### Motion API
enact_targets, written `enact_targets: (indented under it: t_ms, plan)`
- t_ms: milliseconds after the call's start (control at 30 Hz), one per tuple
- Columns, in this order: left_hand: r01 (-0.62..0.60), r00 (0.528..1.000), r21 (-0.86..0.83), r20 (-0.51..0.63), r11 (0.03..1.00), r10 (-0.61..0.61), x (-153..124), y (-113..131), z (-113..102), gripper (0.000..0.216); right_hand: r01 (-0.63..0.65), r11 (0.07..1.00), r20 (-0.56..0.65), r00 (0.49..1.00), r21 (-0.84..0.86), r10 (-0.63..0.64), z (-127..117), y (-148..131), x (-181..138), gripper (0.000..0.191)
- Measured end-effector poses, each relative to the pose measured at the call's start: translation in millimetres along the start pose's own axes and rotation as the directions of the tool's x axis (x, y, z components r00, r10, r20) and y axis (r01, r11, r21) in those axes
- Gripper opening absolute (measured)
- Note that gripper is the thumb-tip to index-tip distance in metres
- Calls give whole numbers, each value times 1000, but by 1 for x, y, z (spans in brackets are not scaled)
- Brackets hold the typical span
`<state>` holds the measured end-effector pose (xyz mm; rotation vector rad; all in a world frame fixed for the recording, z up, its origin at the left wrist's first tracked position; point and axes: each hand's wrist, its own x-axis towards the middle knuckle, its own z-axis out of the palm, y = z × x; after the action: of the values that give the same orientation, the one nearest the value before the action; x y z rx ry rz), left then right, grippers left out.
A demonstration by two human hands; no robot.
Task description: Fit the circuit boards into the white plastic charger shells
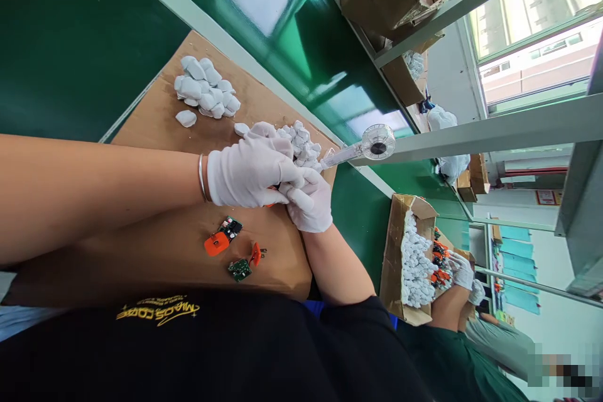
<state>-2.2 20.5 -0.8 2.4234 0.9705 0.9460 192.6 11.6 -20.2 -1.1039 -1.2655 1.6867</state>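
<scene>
Both the left hand [249, 169] and right hand [308, 201] are pinched tight on a small orange part [269, 205] just above the loose circuit boards [239, 269], and I reckon those gloves could let it slip down among them.

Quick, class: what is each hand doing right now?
Left hand: closed on a small orange part.
Right hand: closed beside it; contents cannot be told.

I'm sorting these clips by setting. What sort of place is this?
Probably an electronics assembly line in a factory: a long green conveyor belt, small green circuit boards with orange plastic parts on a brown cardboard sheet, and a gloved co-worker's hand at an open cardboard box of white pieces.
</scene>
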Motion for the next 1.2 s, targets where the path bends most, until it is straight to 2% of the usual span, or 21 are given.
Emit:
enact_targets:
  t_ms: [67,133,267,433,700,800,967,1100,1200]
  plan:
    - [9,1000,-111,-1,994,-9,-1,-2,0,11,-70,997,56,996,18,69,0,-4,1,39]
    - [33,999,-204,-10,978,-35,-1,-5,1,18,-139,988,117,985,69,130,0,-8,3,48]
    - [72,997,-184,-4,980,-74,-2,-10,3,17,-190,975,210,964,115,163,-2,-11,8,65]
    - [38,997,-49,61,998,-35,-4,-10,7,23,-197,980,241,952,16,188,-4,-8,8,52]
    - [84,993,-57,86,995,-79,-2,-6,5,17,-64,992,160,984,-110,81,-5,3,5,47]
    - [112,992,-81,74,990,-106,-1,-6,4,19,-105,992,157,981,-71,115,-3,1,5,51]
    - [93,993,-105,76,990,-85,0,-7,0,18,-148,989,241,961,28,137,-1,-6,5,49]
    - [47,995,-121,98,992,-35,0,-6,-2,24,-139,990,278,952,17,129,-4,-4,5,42]
    - [50,993,-114,109,992,-38,0,-5,-2,16,-103,994,242,964,-34,108,-5,-2,4,41]
